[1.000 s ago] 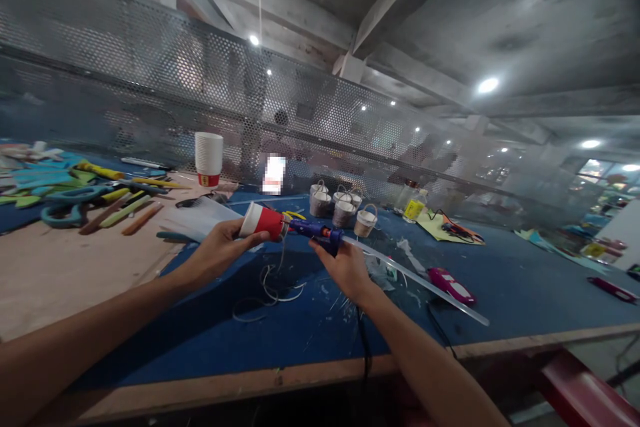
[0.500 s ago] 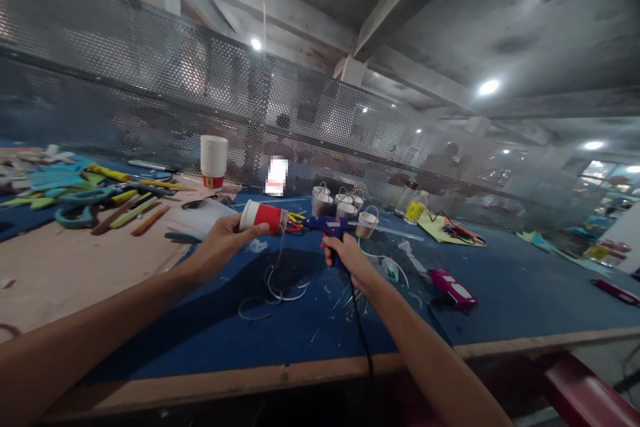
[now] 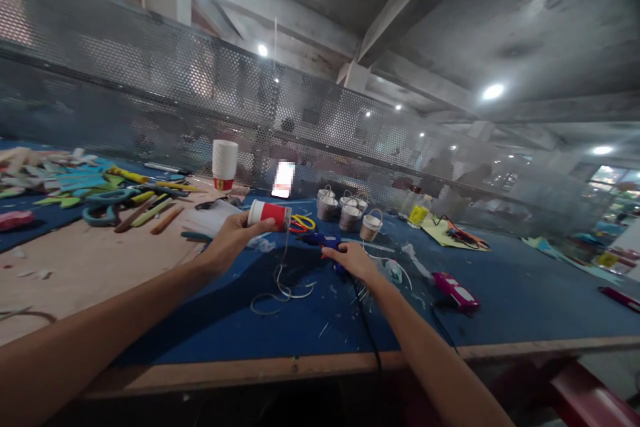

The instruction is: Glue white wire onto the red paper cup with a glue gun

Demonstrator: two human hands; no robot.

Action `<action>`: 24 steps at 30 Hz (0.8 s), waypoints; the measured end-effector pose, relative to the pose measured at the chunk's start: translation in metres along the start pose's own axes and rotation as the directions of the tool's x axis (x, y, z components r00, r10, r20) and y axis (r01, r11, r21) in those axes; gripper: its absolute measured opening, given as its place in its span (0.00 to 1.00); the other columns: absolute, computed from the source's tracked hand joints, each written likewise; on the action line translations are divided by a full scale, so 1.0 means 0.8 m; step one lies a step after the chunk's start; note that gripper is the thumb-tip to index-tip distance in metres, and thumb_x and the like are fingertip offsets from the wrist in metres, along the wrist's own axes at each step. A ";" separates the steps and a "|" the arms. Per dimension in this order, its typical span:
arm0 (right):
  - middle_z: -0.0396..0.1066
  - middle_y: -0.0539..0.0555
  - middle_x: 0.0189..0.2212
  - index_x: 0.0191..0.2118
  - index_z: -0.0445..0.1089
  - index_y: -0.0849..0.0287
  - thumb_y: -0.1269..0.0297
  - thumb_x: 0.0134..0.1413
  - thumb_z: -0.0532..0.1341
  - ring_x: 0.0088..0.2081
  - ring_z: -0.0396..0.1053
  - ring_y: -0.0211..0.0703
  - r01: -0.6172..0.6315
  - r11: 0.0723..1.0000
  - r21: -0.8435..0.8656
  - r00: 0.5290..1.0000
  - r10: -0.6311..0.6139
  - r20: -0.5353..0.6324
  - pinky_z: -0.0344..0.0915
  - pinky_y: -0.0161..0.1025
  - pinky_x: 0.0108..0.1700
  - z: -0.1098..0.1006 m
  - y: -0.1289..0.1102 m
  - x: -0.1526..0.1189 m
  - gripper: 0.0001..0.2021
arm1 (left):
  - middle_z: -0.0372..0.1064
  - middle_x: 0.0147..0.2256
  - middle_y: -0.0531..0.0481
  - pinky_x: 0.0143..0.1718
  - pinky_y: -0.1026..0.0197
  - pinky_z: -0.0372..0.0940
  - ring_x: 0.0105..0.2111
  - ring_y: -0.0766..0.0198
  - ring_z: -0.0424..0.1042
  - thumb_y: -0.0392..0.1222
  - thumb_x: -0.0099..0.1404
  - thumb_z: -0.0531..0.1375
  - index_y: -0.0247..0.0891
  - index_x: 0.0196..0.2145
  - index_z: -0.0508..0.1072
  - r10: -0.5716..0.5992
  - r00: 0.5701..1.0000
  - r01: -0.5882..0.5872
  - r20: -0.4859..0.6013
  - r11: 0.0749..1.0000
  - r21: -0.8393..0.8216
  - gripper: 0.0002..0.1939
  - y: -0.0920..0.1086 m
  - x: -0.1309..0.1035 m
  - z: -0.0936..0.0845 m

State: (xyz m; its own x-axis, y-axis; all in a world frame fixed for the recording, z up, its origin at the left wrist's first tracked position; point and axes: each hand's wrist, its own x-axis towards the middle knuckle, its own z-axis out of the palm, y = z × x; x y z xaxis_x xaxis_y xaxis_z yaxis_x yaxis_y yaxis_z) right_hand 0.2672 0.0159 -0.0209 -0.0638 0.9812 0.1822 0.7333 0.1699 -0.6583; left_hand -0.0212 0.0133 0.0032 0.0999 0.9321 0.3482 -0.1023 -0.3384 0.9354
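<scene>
My left hand [image 3: 234, 237] is closed round a red and white paper cup [image 3: 271, 215], tipped on its side with its far end toward the right. A thin grey cord [image 3: 287, 290] trails from that end down to the blue mat in loose loops. My right hand [image 3: 357, 263] grips a blue hot glue gun [image 3: 321, 240] low over the mat, nozzle toward the left; part of its handle is hidden by the fingers. Just behind the cup lie scissors with yellow and red handles [image 3: 305, 223]. Several small cups with looped handles [image 3: 371, 227] stand behind the glue gun.
A stack of paper cups [image 3: 225, 163] and a lit phone [image 3: 283, 179] stand at the back. Teal scissors [image 3: 103, 213] and coloured sticks lie left. A magenta tool [image 3: 455, 291] and small bottles [image 3: 417, 212] are right. A perforated metal screen [image 3: 310, 120] runs behind.
My right hand has lowered the glue gun and drawn it away from the cup's end. The left hand still holds the cup sideways. The view has shifted slightly.
</scene>
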 end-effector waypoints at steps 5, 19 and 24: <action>0.64 0.47 0.15 0.18 0.67 0.59 0.40 0.49 0.63 0.20 0.62 0.35 -0.005 0.983 -0.185 0.996 -0.013 -0.093 0.46 0.33 0.23 0.004 0.003 0.002 0.25 | 0.81 0.36 0.43 0.39 0.55 0.70 0.37 0.53 0.77 0.50 0.54 0.69 0.37 0.39 0.81 -0.023 1.000 0.023 -0.004 1.000 -0.008 0.18 -0.003 0.001 -0.001; 0.75 0.54 0.37 0.36 0.71 0.58 0.58 0.57 0.62 0.39 0.73 0.43 0.124 0.981 -0.148 0.957 -0.158 -0.244 0.65 0.40 0.44 0.011 -0.035 -0.012 0.09 | 0.80 0.34 0.43 0.40 0.57 0.68 0.36 0.55 0.77 0.46 0.55 0.68 0.35 0.38 0.81 0.022 1.000 -0.023 0.020 1.000 0.002 0.14 0.001 -0.004 0.004; 0.77 0.55 0.44 0.49 0.68 0.58 0.59 0.49 0.68 0.47 0.75 0.44 0.047 0.815 0.578 0.970 -0.174 0.167 0.69 0.41 0.49 0.037 -0.086 -0.014 0.21 | 0.81 0.33 0.45 0.40 0.56 0.68 0.36 0.54 0.77 0.45 0.56 0.68 0.37 0.38 0.81 -0.009 0.999 0.009 0.034 1.000 -0.012 0.13 0.004 -0.008 0.007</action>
State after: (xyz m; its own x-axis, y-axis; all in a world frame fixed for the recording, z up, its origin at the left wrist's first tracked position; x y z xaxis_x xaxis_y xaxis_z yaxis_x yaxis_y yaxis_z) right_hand 0.1973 -0.0044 0.0009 -0.3026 0.9378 0.1700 0.2029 0.2377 -0.9499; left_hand -0.0166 0.0053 0.0044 0.1341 0.9302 0.3418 -0.1135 -0.3282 0.9378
